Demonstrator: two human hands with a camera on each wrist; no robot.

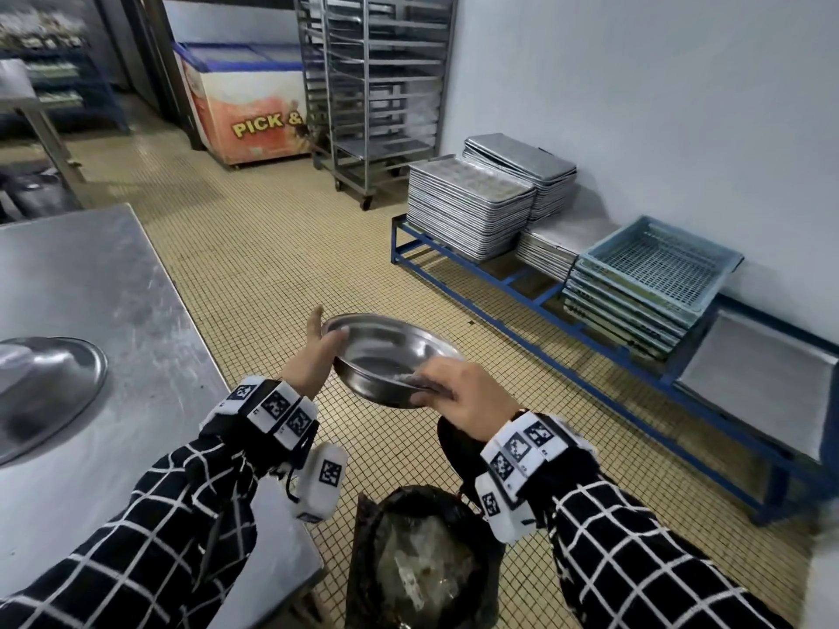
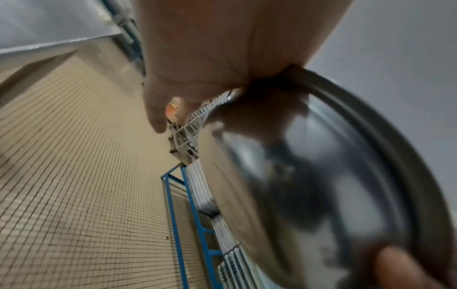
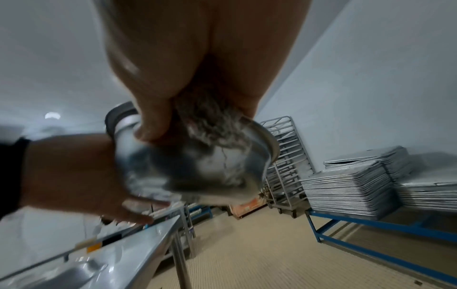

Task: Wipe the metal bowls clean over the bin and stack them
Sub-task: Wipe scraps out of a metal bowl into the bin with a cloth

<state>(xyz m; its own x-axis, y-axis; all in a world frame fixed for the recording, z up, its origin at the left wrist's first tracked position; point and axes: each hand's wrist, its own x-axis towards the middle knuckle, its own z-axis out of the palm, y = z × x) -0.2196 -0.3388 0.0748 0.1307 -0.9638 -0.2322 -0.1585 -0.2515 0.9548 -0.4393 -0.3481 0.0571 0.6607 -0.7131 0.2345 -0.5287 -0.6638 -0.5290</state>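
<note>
Bowls are the job, and the landmark for everything is the bin, a black-lined one with crumpled waste inside, standing on the tiled floor at the person's feet. Left of the bin runs the steel worktable, and on it, well away from the bin, rests an upturned metal bowl; whether more bowls lie beneath it cannot be told. Across the floor to the right of the bin, a blue rack carries stacked baking trays.

Above the bin, and somewhat beyond it, hangs the metal bowl being worked on, tilted with its hollow facing the person. The left hand grips its far-left rim, thumb inside and fingers curled round the outside. The right hand is at the near rim, fingers bunched around a grey scrubbing wad, pressing it against the bowl's inner wall.

Judging by this, the wiping step is in hand, not the stacking. The hollow looks mostly bright from the head view, so the step seems well along. The next move calls for carrying the wad round the remaining wall while the left hand turns the bowl, keeping it over the bin so loosened scraps fall in; then the bowl goes to the upturned one on the worktable.
</note>
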